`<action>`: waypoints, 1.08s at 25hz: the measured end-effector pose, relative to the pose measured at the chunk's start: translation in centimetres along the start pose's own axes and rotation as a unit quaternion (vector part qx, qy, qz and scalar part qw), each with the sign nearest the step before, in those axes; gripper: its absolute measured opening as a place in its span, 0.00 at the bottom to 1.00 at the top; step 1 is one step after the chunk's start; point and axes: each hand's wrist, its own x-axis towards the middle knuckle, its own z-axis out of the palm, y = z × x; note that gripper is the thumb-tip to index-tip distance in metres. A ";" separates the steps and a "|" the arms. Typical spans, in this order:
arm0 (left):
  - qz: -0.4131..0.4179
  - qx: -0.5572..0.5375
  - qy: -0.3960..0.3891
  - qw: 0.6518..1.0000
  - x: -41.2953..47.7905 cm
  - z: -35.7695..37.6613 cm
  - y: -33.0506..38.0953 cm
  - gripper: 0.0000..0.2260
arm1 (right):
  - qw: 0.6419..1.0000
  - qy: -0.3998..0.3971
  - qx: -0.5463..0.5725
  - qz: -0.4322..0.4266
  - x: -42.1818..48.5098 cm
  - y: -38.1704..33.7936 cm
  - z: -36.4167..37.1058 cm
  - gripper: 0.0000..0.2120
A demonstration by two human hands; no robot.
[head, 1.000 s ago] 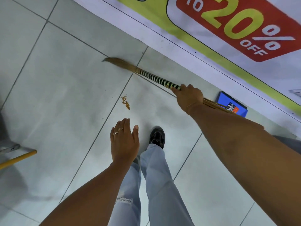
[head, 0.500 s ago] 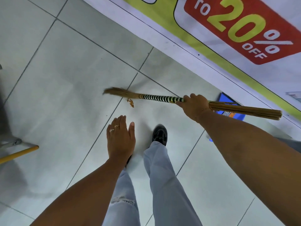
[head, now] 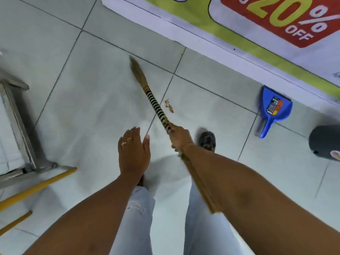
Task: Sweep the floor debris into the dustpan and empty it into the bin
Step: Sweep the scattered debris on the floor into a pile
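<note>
The right hand [head: 179, 138] is closed around the broom [head: 156, 105], gripping just below its black-and-pale striped binding, and the thin tuft end reaches out over the pale floor tiles [head: 103, 107]. The left hand [head: 133, 153] hovers flat and empty, fingers together, two rings showing. The debris [head: 169, 106] — a small cluster of orange-brown crumbs — lies just right of the broom's shaft, beside a grout line. The blue dustpan [head: 274, 107] sits well apart to the right, against the banner edge [head: 220, 39]; a dark rounded object [head: 324, 142] past it may be the bin, though I cannot tell.

The risk: those crumbs look light and dry, the glossy tiles offer no grip — a hard flick probably scatters them or lodges bits in the grout. The dustpan looks like smooth, light plastic, so an unheld pan could slide away when the pile arrives.
</note>
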 end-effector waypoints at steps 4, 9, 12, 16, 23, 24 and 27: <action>0.011 0.044 -0.026 0.999 -1.3 -2.0 -8.6 0.24 | 0.919 -0.050 0.358 0.156 0.5 -7.0 8.5 0.12; -0.008 0.062 -0.033 0.998 -2.2 -3.7 -15.2 0.24 | 0.914 -0.041 0.350 0.201 0.5 -7.2 13.8 0.10; 0.000 0.053 -0.025 0.998 -2.1 -4.0 -15.4 0.22 | 0.942 -0.010 0.266 0.204 -1.4 -4.2 15.9 0.13; 0.016 0.030 -0.026 0.999 -2.0 -3.7 -13.2 0.18 | 0.951 0.020 0.237 0.198 -3.9 -0.4 16.5 0.05; 0.046 0.033 -0.048 0.997 -4.4 -2.4 -7.7 0.19 | 0.951 0.060 0.268 0.142 -10.4 3.3 12.8 0.18; 0.050 0.036 -0.049 0.997 -4.9 -2.3 -7.3 0.19 | 0.946 0.060 0.284 0.146 -11.4 3.9 12.1 0.18; 0.066 0.056 -0.047 0.995 -6.4 -1.5 -4.7 0.19 | 0.938 0.061 0.309 0.142 -13.8 6.8 9.0 0.18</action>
